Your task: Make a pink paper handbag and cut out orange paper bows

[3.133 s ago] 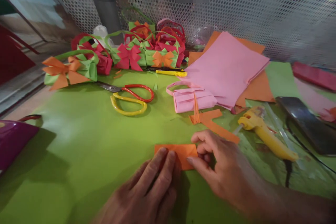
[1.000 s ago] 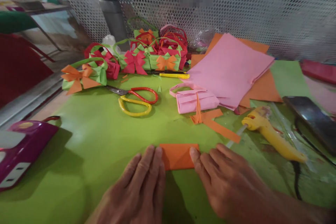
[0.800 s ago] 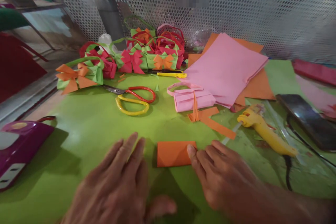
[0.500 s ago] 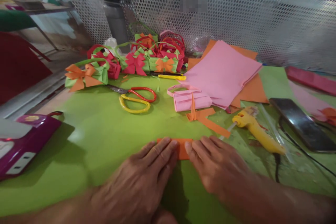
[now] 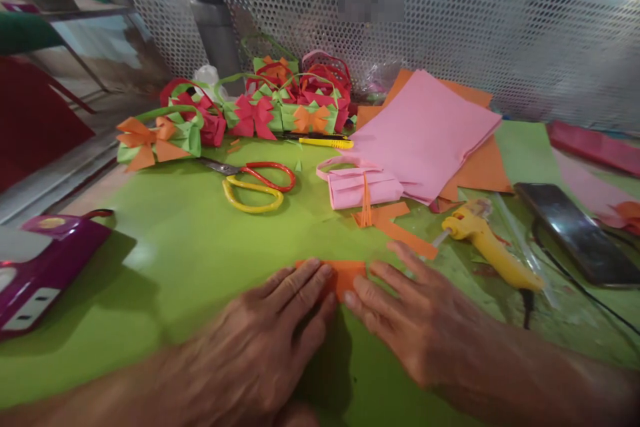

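A small orange piece of paper (image 5: 347, 275) lies flat on the green table top, partly hidden under my fingers. My left hand (image 5: 280, 327) rests palm down on its left part, fingers stretched out. At its right end is my right hand (image 5: 410, 313), fingers spread, with a fingertip at the lower right edge. Beyond the hands lies a folded pink paper bag (image 5: 364, 188) with a handle, and orange paper strips (image 5: 400, 230) beside it. Scissors (image 5: 260, 187) with one red and one yellow handle lie further left, near a yellow cutter knife (image 5: 326, 143).
At right are a yellow glue gun (image 5: 493, 247), a phone (image 5: 575, 233) and a cable. Pink sheets (image 5: 430, 133) lie at the back. Several small paper bags with bows (image 5: 255, 113) stand before a perforated metal panel. A purple device (image 5: 55, 267) sits at left.
My right hand has lifted and spread its fingers, its fingertip shifting to the paper's lower edge. My left hand stays on the paper. The view has shifted slightly.
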Motion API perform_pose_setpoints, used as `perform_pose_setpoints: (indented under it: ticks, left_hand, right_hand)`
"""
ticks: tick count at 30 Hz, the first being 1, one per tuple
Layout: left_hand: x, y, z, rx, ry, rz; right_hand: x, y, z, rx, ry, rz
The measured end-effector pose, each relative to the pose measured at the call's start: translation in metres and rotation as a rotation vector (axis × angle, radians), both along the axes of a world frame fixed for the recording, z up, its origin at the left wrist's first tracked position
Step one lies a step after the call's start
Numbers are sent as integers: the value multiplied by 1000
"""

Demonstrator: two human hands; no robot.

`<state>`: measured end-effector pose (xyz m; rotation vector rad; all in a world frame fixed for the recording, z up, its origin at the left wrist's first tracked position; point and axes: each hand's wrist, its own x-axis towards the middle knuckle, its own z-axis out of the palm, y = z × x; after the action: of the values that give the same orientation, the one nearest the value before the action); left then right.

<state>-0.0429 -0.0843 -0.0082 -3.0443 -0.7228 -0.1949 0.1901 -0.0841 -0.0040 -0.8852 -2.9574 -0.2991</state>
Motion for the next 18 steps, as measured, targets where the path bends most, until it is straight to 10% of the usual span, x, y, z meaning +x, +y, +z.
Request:
perform_pose_setpoints:
  ticks: [18]
  left_hand:
    - [9,0,16,-38,20,6]
  right_hand:
    - [1,-2,8,153,12,-16]
